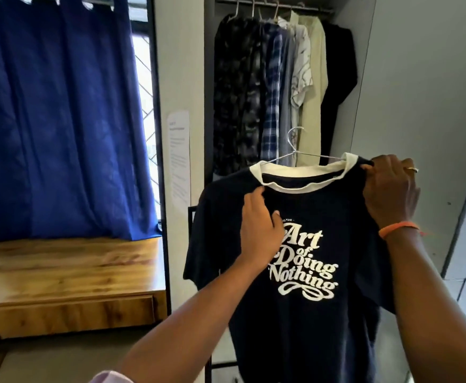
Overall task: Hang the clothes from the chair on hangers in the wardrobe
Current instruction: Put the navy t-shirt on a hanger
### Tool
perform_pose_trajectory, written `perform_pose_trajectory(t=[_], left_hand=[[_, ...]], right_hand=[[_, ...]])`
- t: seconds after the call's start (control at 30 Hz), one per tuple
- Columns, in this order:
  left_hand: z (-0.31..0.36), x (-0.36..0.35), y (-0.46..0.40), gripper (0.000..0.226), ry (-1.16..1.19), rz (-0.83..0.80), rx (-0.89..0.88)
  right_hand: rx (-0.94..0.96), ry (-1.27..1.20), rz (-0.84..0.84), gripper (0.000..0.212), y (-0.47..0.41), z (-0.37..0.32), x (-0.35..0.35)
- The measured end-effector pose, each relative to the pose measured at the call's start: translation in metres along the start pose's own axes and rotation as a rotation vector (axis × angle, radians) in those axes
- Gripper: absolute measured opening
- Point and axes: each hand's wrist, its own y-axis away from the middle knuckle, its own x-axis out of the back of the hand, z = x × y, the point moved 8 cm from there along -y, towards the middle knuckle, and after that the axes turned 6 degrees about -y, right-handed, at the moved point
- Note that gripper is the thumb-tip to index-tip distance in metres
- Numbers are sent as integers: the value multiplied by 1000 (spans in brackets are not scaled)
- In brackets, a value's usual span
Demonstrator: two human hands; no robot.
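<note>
A navy T-shirt (pixel 303 327) with a white collar and white lettering hangs in front of me on a thin metal hanger (pixel 295 150), whose hook sticks up above the collar. My right hand (pixel 389 189) grips the shirt's right shoulder over the hanger's end. My left hand (pixel 259 228) pinches the fabric just below the collar on the left. Behind the shirt the open wardrobe holds several hung garments (pixel 276 87) on a rail (pixel 273 4).
A blue curtain (pixel 60 120) covers a window on the left above a wooden bench with a drawer (pixel 66 286). A paper notice (pixel 178 156) is stuck on the wardrobe's side panel. The wardrobe door (pixel 425 106) stands open on the right.
</note>
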Motion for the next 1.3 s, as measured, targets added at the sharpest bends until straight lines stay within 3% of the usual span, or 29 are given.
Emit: perform_pose_trajectory(t=[0.13,0.3,0.67,0.83,1.1,1.3], left_hand=[[3,-47,-25,62,19,-68,-78],[-28,-105,-74,72,169,-56,133],[-160,-172,-246,62,96,260,400],[-184,-157,-344,50,5,363,330],[-203,-135,-498,42,-36,265,239],[-217,-101,-628,36,-63,254,143]], right_hand=[[-90,-17,20,37,-20,44,-37],[-62,19,-32,36,-42,53,-116],[194,-129,-279,33,-115,-17,-368],[243,-181,-253,39,-175,-42,-428],[388,-181,-213,24,-290,-95,-506],[422,-137,-116,26,-368,-151,-555]])
